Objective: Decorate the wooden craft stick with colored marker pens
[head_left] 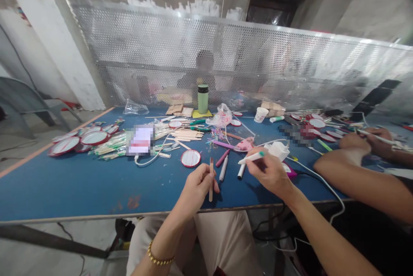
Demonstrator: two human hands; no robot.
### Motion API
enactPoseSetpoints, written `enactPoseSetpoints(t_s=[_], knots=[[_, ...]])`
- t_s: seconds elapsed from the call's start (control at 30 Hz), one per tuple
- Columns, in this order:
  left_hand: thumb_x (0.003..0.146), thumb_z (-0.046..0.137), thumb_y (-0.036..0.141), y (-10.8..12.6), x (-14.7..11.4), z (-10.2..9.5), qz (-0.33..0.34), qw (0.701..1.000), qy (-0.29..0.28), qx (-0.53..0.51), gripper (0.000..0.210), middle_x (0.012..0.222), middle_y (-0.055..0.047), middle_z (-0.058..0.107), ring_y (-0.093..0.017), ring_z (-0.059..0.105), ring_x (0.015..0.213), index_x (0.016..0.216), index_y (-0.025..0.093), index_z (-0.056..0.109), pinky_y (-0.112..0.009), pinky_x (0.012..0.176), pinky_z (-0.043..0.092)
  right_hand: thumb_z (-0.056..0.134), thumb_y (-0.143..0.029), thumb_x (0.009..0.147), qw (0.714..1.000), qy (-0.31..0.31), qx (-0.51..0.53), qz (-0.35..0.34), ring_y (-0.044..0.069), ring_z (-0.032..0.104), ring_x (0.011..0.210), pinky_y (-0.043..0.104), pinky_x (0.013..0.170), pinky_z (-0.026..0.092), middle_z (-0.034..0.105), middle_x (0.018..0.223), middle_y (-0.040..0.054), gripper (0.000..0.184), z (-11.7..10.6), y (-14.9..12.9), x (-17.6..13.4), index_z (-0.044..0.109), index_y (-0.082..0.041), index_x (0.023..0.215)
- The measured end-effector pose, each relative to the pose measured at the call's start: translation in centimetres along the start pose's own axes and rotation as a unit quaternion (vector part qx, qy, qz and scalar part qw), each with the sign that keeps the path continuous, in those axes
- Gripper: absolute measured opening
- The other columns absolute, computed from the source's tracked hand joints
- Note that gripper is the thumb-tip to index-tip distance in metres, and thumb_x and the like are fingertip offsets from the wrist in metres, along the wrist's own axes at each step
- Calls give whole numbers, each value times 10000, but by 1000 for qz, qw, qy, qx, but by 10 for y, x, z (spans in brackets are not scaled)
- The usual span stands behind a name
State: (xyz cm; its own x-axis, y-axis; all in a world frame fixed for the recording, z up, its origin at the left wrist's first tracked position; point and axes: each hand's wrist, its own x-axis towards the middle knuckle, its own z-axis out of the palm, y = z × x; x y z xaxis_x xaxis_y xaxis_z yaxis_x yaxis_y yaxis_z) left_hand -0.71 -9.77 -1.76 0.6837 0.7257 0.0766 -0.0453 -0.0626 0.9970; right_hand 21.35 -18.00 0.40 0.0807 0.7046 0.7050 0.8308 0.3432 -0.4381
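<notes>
My left hand (200, 185) pinches a flat wooden stick (211, 183), held upright near the table's front edge; its top end looks brown. In my right hand (269, 172) is a white marker (251, 158) with a green end, held like a pen and pointing left. Between the hands lie a purple marker (222, 157), a grey marker (223, 168) and a white marker with a black end (241, 170). Just beyond my left hand sits a round red-rimmed disc (190, 158) with a pale face.
A phone (140, 139) on a white cable lies left, beside bundled sticks and red-rimmed discs (94, 137). Loose wooden sticks (189, 134), a green bottle (203, 99) and a paper cup (260, 115) stand farther back. A co-worker's arms (348, 160) reach in at right.
</notes>
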Motion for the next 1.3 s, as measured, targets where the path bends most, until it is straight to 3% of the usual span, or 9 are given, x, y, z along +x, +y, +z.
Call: enactPoseSetpoints(t_s=[0.07,0.17,0.27,0.37,0.5,0.67,0.77,0.97,1.3], knots=[[857,564,501,0,0,-1,0,1000,-2,7,314,584,7,638,-102,450,474,845,188,542,-217,480,329,574,-254,905,968,96,201,113,79,452,399,204,401,358,541,609,-79,51,3,-7,-6,555,-222,869],[865,553,508,0,0,-1,1,1000,3,17,329,575,16,614,-102,443,478,867,180,565,-220,488,327,612,-296,850,877,141,402,221,75,400,345,198,350,319,508,535,-93,98,12,-13,-6,554,-221,826],[866,553,518,0,0,-1,-1,1000,2,18,335,556,27,590,-106,441,483,866,184,569,-221,488,311,666,-302,781,826,155,473,264,65,394,334,192,336,312,528,529,-85,147,23,-14,-3,552,-211,768],[864,552,523,0,0,-1,-5,1000,-6,20,340,557,22,598,-100,422,472,858,183,563,-220,480,295,688,-328,763,811,148,497,272,67,394,331,194,334,317,506,505,-90,174,32,-16,0,564,-207,784],[859,559,531,2,-1,1,-8,1000,-1,5,356,603,-6,652,-86,381,453,867,175,562,-218,464,280,680,-393,829,822,138,487,261,74,435,354,203,349,359,559,561,-74,222,42,-30,1,544,-218,826],[844,565,558,3,-2,4,-16,999,-2,-33,380,630,-29,673,-72,363,436,830,180,528,-209,441,280,656,-316,905,888,188,380,179,89,516,408,205,409,418,541,526,-79,164,57,-55,-2,577,-205,814],[850,557,552,2,-1,5,-14,999,2,-38,378,618,-19,651,-67,361,419,836,175,537,-207,427,286,626,-257,912,924,203,292,143,129,626,480,253,485,522,637,590,-36,79,68,-65,-6,662,-188,896],[899,514,508,3,-3,6,-6,1000,-5,-12,337,610,1,612,-72,410,424,810,183,534,-200,427,322,644,-192,894,964,191,162,91,126,636,513,241,473,527,685,688,1,50,76,-66,-16,684,-201,866],[936,466,486,5,-6,5,-9,999,-31,-1,329,619,11,600,-76,469,424,795,191,505,-184,409,350,616,-215,920,972,152,149,104,106,575,507,229,471,470,629,652,-16,121,77,-65,-20,658,-200,807]])
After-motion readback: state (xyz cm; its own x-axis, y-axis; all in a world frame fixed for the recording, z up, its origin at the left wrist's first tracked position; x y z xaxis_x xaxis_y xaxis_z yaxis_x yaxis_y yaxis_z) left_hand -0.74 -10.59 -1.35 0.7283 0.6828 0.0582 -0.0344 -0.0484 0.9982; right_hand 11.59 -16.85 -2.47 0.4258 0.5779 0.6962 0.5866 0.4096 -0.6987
